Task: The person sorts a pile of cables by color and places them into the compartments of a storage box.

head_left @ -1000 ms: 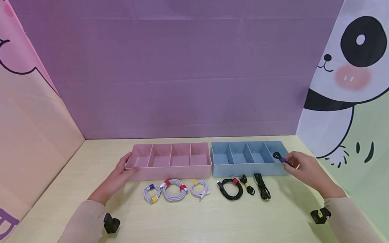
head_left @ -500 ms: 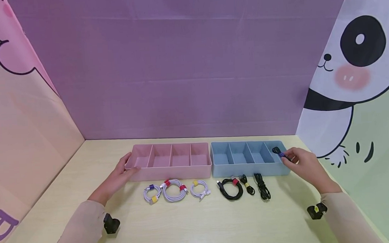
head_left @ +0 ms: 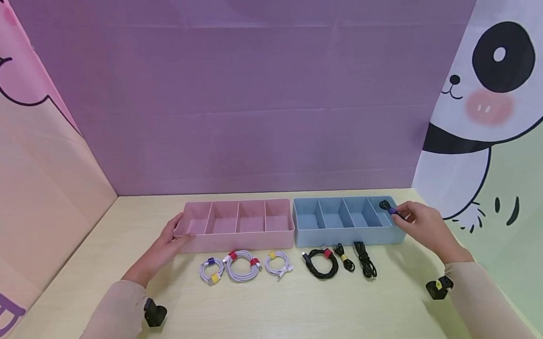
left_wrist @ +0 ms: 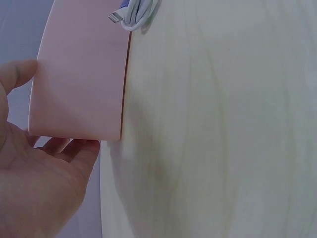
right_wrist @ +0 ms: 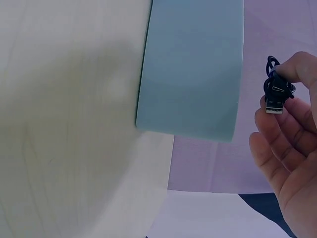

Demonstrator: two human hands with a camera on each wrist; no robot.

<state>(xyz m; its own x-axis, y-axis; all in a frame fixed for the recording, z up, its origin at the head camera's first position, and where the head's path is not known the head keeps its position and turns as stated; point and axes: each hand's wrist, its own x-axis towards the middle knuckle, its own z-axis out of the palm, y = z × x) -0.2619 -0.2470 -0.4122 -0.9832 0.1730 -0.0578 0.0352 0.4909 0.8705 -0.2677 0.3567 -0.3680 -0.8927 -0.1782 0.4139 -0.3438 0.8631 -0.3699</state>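
Note:
My right hand [head_left: 424, 226] pinches a small coiled black USB cable [right_wrist: 277, 89] between thumb and fingers. This cable, with its blue tie, hangs over the rightmost compartment of the blue divided box [head_left: 349, 237]. In the right wrist view its plug points down, apart from the box's end wall. My left hand [head_left: 163, 245] grips the left end of the pink divided box [head_left: 243, 241]. In the left wrist view the thumb touches the rim while the bent fingers lie against the end wall. No contents show in the pink compartments.
Before the pink box lie white coiled cables: one with blue and yellow ties [head_left: 212, 278], one with red ties [head_left: 243, 278], one with a yellow tie [head_left: 272, 270]. Before the blue box lie black cables [head_left: 308, 266], [head_left: 343, 257], [head_left: 365, 261]. A purple wall [head_left: 260, 114] stands behind.
My right hand has risen slightly and moved a little away from me and to the left, carrying the black USB cable further over the blue box. My left hand has stayed on the pink box.

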